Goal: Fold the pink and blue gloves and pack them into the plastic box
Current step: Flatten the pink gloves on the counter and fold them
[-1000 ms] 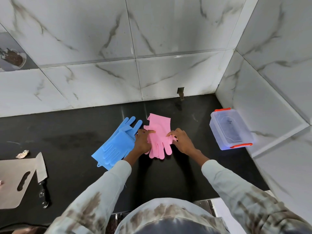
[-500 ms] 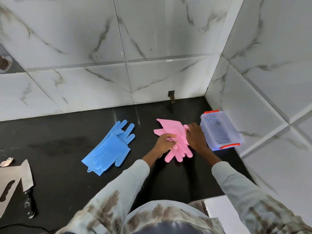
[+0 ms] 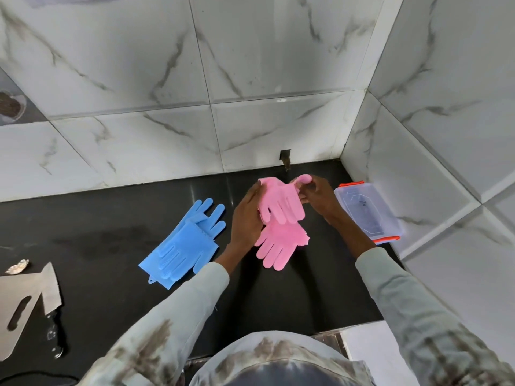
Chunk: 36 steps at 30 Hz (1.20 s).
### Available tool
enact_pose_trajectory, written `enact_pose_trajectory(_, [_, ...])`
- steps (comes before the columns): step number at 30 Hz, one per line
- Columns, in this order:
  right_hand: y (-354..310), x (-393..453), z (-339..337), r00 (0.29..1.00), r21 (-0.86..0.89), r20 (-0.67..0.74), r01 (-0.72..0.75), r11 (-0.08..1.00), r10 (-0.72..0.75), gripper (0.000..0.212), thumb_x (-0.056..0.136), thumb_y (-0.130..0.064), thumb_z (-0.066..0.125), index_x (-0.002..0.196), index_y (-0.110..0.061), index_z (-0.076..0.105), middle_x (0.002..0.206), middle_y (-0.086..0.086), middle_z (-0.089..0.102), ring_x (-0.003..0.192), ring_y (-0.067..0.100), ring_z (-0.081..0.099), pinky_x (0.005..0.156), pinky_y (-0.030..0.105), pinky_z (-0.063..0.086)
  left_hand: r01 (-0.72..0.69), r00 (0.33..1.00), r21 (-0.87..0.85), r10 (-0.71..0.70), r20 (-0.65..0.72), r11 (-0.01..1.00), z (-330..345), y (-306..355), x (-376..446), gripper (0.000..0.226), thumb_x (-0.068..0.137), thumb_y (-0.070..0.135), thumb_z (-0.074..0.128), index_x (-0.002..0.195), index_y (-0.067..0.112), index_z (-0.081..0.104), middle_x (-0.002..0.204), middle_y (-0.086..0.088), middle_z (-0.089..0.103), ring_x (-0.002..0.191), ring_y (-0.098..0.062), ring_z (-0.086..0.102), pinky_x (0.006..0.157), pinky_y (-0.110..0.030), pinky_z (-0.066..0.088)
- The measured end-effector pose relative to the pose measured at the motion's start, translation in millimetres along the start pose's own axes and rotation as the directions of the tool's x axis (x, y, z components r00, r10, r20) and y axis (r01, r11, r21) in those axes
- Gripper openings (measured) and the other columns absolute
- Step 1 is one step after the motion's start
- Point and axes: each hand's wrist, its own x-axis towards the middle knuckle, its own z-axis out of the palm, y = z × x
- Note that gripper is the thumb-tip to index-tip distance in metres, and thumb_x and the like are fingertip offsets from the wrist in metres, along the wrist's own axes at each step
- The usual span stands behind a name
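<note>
Both hands hold the pink gloves (image 3: 281,215) up above the black counter (image 3: 111,240), bent over so one glove's fingers hang over the other's. My left hand (image 3: 246,218) grips their left edge, thumb on top. My right hand (image 3: 315,196) pinches a curled pink thumb or cuff part at the upper right. The blue gloves (image 3: 186,240) lie flat and stacked on the counter to the left, apart from both hands. The clear plastic box (image 3: 367,211) with orange latches stands lidded at the right, against the wall.
Marble-tiled walls close the back and right side, meeting in a corner behind the box. A grey cutting board (image 3: 22,302) and a black-handled knife (image 3: 57,335) lie at the left front. A crumpled scrap (image 3: 18,266) sits near them.
The pink gloves have been lifted off the counter and carried right, toward the box, then bent over between both hands. The blue gloves stayed where they were.
</note>
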Motion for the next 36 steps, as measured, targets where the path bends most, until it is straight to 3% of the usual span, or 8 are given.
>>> enact_pose_trajectory(4, [-9.8, 8.6, 12.2, 0.997, 0.109, 0.074, 0.007, 0.994, -0.016, 0.024, 0.100, -0.007, 0.067, 0.122, 0.001, 0.072, 0.115, 0.017, 0.077, 0.106, 0.031, 0.076, 0.088, 0.033, 0.065, -0.002, 1.000, 0.060, 0.003, -0.025, 0.998, -14.0, -19.1, 4.0, 0.067, 0.105, 0.024, 0.064, 0.164, 0.011, 0.036, 0.155, -0.013, 0.044, 0.124, -0.021, 0.062, 0.106, -0.034, 0.056])
enact_pose_trajectory(8, [-12.9, 12.2, 19.6, 0.984, 0.193, 0.178, -0.058, 0.979, 0.023, 0.029, 0.099, -0.018, 0.071, 0.125, -0.004, 0.073, 0.114, 0.017, 0.077, 0.103, 0.033, 0.076, 0.091, 0.040, 0.063, -0.068, 0.981, 0.213, 0.104, -0.164, 0.975, -24.8, -34.2, 2.9, 0.022, 0.100, 0.018, 0.068, 0.119, 0.008, 0.074, 0.130, -0.012, 0.057, 0.116, -0.025, 0.057, 0.093, -0.039, 0.056])
enact_pose_trajectory(11, [-14.3, 18.9, 24.9, 0.961, 0.320, 0.242, -0.210, 0.924, 0.134, 0.035, 0.098, -0.023, 0.072, 0.128, -0.004, 0.072, 0.111, 0.028, 0.071, 0.093, 0.031, 0.061, 0.091, 0.044, 0.053, 0.017, 0.975, -0.044, -0.026, -0.220, 0.999, -29.6, -33.9, 5.2, 0.015, 0.103, 0.016, 0.064, 0.109, 0.002, 0.065, 0.116, -0.014, 0.063, 0.106, -0.029, 0.063, 0.086, -0.040, 0.056])
enact_pose_trajectory(14, [-14.5, 22.4, 41.6, 0.947, 0.385, 0.230, -0.300, 0.873, 0.224, 0.030, 0.097, -0.024, 0.074, 0.118, -0.002, 0.074, 0.084, 0.007, 0.063, 0.067, 0.016, 0.049, 0.065, 0.026, 0.043, 0.407, 0.888, -0.438, -0.459, -0.015, 0.802, -32.1, -21.6, 16.3, 0.040, 0.112, 0.042, 0.048, 0.109, 0.007, 0.067, 0.095, -0.005, 0.070, 0.094, -0.026, 0.070, 0.081, -0.038, 0.058])
enact_pose_trajectory(18, [4.1, 7.3, 70.9, 0.906, 0.070, 0.221, -0.383, 0.921, 0.360, 0.030, 0.103, -0.021, 0.065, 0.116, 0.005, 0.070, 0.095, 0.017, 0.071, 0.062, 0.014, 0.053, 0.059, 0.024, 0.042, 0.727, 0.668, -0.504, -0.651, 0.361, 0.466, -26.6, -37.1, 9.3, 0.056, 0.111, 0.048, 0.047, 0.155, 0.013, 0.047, 0.148, -0.012, 0.062, 0.133, -0.032, 0.064, 0.101, -0.043, 0.057])
enact_pose_trajectory(22, [38.3, -15.2, 86.0, 0.887, -0.328, 0.161, -0.365, 0.872, 0.432, 0.031, 0.102, -0.013, 0.058, 0.117, 0.013, 0.068, 0.121, 0.028, 0.071, 0.096, 0.035, 0.071, 0.096, 0.048, 0.059, 0.848, 0.530, -0.296, -0.684, 0.501, 0.440, -18.3, -65.8, -25.0, 0.070, 0.106, 0.029, 0.066, 0.162, 0.015, 0.027, 0.160, -0.012, 0.048, 0.143, -0.036, 0.054, 0.114, -0.056, 0.052])
enact_pose_trajectory(29, [56.7, -42.1, 78.4, 0.977, -0.669, -0.102, -0.207, 0.714, 0.188, 0.052, 0.094, -0.030, 0.074, 0.140, -0.018, 0.053, 0.149, 0.006, 0.046, 0.138, 0.025, 0.047, 0.117, 0.039, 0.047, 0.689, 0.691, -0.086, -0.617, 0.376, 0.720, -9.2, -79.1, -35.7, 0.072, 0.107, 0.017, 0.063, 0.167, 0.029, 0.024, 0.169, 0.001, 0.038, 0.155, -0.029, 0.043, 0.126, -0.054, 0.037])
enact_pose_trajectory(36, [77.1, -41.7, 63.0, 0.891, -0.553, -0.201, -0.446, 0.703, 0.407, 0.052, 0.100, -0.045, 0.066, 0.137, -0.010, 0.056, 0.143, 0.012, 0.058, 0.130, 0.030, 0.060, 0.110, 0.045, 0.049, 0.659, 0.744, -0.117, -0.620, 0.249, 0.743, 1.4, -76.5, -38.2, 0.062, 0.109, 0.028, 0.060, 0.163, 0.035, 0.031, 0.165, 0.004, 0.045, 0.150, -0.026, 0.049, 0.124, -0.053, 0.039])
